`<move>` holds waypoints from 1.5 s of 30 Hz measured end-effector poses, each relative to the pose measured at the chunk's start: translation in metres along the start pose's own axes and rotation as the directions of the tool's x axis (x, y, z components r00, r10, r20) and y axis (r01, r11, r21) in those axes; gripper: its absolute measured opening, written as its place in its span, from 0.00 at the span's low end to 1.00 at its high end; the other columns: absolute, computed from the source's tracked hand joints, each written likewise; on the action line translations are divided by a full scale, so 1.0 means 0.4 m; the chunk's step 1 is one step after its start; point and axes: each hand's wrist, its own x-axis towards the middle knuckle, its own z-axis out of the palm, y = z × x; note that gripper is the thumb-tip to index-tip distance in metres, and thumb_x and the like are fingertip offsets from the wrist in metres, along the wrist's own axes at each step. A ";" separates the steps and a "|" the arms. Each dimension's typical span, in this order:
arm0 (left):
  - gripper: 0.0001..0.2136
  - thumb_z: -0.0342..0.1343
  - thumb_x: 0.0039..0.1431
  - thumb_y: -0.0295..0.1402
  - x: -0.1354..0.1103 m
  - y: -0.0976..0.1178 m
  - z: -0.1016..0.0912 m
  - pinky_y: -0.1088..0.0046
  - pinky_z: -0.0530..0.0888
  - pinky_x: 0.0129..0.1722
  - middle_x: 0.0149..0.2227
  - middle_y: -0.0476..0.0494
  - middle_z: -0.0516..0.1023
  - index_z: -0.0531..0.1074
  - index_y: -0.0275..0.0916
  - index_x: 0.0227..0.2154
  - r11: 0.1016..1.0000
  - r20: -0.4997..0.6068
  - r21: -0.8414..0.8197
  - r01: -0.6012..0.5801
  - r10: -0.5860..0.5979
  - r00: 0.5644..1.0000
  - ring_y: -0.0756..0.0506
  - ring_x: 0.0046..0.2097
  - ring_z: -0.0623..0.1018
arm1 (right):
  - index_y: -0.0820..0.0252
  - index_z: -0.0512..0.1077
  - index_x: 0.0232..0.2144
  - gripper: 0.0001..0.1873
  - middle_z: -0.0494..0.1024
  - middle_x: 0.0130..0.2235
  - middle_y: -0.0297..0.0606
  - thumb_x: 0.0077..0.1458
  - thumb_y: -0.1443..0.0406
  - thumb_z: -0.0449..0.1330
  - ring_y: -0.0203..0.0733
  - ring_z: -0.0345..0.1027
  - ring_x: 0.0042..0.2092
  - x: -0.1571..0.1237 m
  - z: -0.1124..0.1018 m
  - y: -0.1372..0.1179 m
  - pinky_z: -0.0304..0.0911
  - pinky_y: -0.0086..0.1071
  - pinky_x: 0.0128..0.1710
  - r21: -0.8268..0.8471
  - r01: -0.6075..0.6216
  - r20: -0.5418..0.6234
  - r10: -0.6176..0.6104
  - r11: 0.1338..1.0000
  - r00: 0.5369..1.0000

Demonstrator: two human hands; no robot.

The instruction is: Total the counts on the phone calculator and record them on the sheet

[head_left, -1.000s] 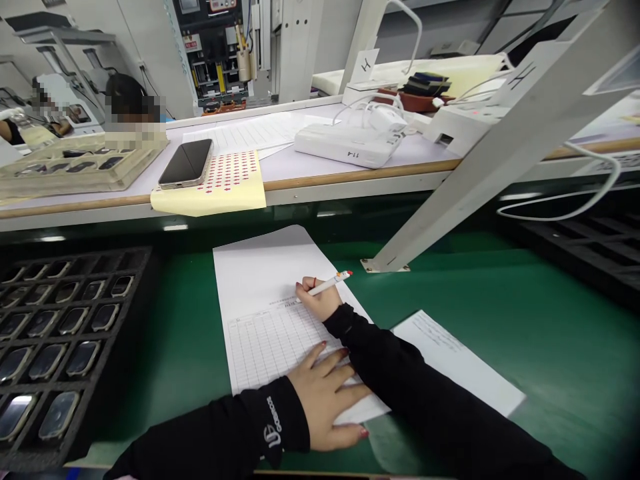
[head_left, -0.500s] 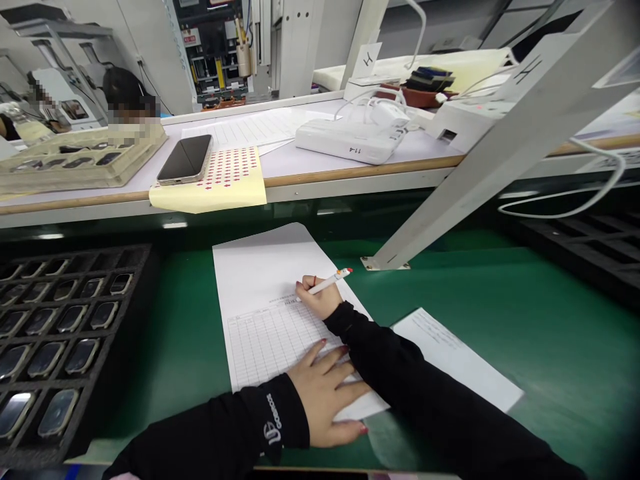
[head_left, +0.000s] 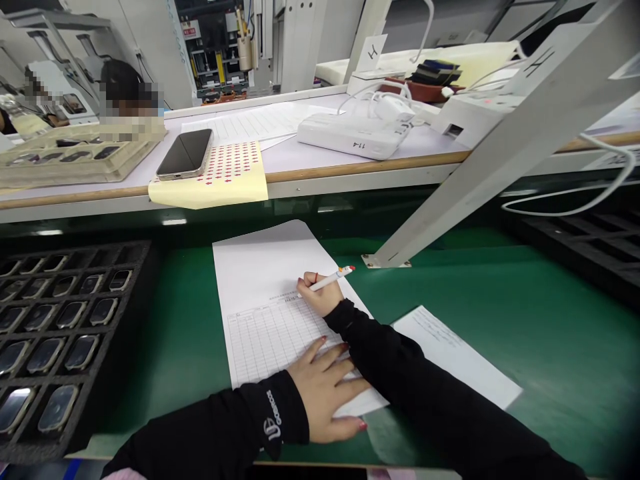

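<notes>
My right hand (head_left: 320,295) is closed around a white pen (head_left: 327,279) with a small orange and red figure on its top end. The pen's lower end is by the heading of a printed table on a white sheet of paper (head_left: 260,267); my fingers hide the tip. Lower down, my left hand (head_left: 330,390) lies flat with fingers spread, pressing on the bottom part of the same sheet. Partly under my right sleeve rests a second white paper (head_left: 450,353) with faint handwriting.
A black foam tray (head_left: 113,327) with several watch-like devices stands at left, another dark tray (head_left: 595,233) at far right. A slanted metal post (head_left: 450,180) rises from the green table (head_left: 550,320). On the shelf lie a phone (head_left: 186,153) and a white power strip (head_left: 350,135).
Both hands stay in nearly the same place on the sheet, with the pen still held. The view has shifted very slightly.
</notes>
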 end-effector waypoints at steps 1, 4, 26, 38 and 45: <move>0.27 0.45 0.60 0.50 0.000 0.000 0.000 0.51 0.47 0.63 0.58 0.42 0.66 0.60 0.42 0.59 1.000 0.004 0.003 -0.001 0.001 1.000 0.37 0.64 0.56 | 0.56 0.45 0.14 0.21 0.46 0.16 0.26 0.47 0.58 0.53 0.31 0.43 0.21 0.000 0.000 0.000 0.47 0.29 0.22 -0.002 -0.001 -0.001 0.001 1.000 1.000; 0.27 0.44 0.60 0.50 0.000 0.000 0.000 0.51 0.47 0.63 0.58 0.42 0.66 0.60 0.42 0.59 1.000 0.009 0.006 -0.004 0.004 1.000 0.37 0.64 0.57 | 0.55 0.45 0.14 0.20 0.46 0.16 0.26 0.46 0.58 0.53 0.31 0.43 0.21 0.001 -0.002 -0.002 0.47 0.30 0.22 -0.004 -0.003 0.006 0.003 1.000 1.000; 0.28 0.43 0.61 0.50 -0.001 -0.001 0.006 0.51 0.47 0.63 0.61 0.42 0.63 0.59 0.42 0.60 1.000 0.001 0.005 -0.004 0.004 1.000 0.36 0.64 0.55 | 0.55 0.45 0.14 0.19 0.47 0.16 0.26 0.45 0.61 0.52 0.31 0.43 0.21 0.001 -0.014 -0.023 0.47 0.30 0.22 -0.019 -0.001 0.038 0.002 1.000 0.999; 0.27 0.42 0.61 0.50 -0.001 -0.001 0.006 0.51 0.44 0.64 0.60 0.42 0.63 0.59 0.42 0.59 1.000 -0.011 -0.006 -0.001 0.001 1.000 0.37 0.65 0.55 | 0.55 0.45 0.14 0.19 0.47 0.16 0.27 0.45 0.60 0.52 0.31 0.43 0.21 -0.001 -0.017 -0.025 0.47 0.30 0.23 -0.036 0.006 0.006 -0.006 0.999 1.000; 0.28 0.43 0.61 0.50 -0.001 -0.002 0.006 0.51 0.46 0.63 0.60 0.42 0.64 0.59 0.42 0.59 1.000 0.003 0.003 -0.004 0.004 1.000 0.36 0.64 0.56 | 0.55 0.45 0.14 0.18 0.46 0.15 0.26 0.44 0.60 0.52 0.31 0.43 0.20 -0.001 -0.009 -0.011 0.46 0.30 0.21 -0.037 0.014 -0.033 -0.015 0.999 0.999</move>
